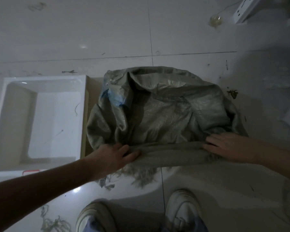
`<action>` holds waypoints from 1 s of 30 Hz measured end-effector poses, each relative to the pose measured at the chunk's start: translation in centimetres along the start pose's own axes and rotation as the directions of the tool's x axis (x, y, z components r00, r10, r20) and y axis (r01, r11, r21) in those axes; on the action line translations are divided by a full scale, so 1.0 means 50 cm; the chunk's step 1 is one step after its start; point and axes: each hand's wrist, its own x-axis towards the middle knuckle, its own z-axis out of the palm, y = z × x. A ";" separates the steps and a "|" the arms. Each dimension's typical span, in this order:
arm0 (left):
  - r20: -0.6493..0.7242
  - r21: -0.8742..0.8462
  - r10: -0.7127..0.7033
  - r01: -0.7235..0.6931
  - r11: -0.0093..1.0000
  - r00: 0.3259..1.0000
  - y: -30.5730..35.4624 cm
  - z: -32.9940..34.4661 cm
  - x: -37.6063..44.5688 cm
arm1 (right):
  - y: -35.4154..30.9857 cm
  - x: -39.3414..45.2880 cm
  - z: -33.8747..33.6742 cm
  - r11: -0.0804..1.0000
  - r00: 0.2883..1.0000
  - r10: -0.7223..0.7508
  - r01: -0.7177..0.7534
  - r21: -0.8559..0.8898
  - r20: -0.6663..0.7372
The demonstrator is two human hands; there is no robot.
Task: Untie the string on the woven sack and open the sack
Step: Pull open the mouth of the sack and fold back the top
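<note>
Both hands (115, 154) (228, 149) gripping sack (161, 111) rim (frayed edge).

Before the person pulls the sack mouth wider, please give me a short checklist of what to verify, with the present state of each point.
1. Left hand grips the rolled rim of the woven sack: ok.
2. Right hand has hold of the rim: cannot tell; it lies on the rim, and its grip is not shown.
3. String is off the mouth: ok, no tie shows on the rim; frayed strands hang below it.
4. Mouth is open: ok, the inside shows.
5. What is inside: cannot tell, the picture is too dark.
6. White tray beside the sack sits apart from both hands: ok.
</note>
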 end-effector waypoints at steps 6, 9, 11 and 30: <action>0.218 -0.197 -0.423 0.464 0.863 0.879 0.028 -0.125 0.117 | -0.050 0.132 -0.115 0.471 0.846 0.493 -0.454 0.757 0.201; 0.213 0.172 -0.445 0.415 0.893 0.870 -0.035 -0.138 0.212 | -0.041 0.240 -0.101 0.628 0.750 0.520 -0.660 0.413 0.409; 0.466 0.414 -0.338 0.135 0.900 0.818 -0.055 -0.122 0.238 | -0.031 0.271 -0.078 0.747 0.637 0.509 -0.661 0.070 0.579; 0.684 0.268 -0.317 0.179 0.947 0.656 -0.012 -0.135 0.240 | 0.067 0.285 -0.120 0.838 0.809 0.327 -0.487 0.246 0.488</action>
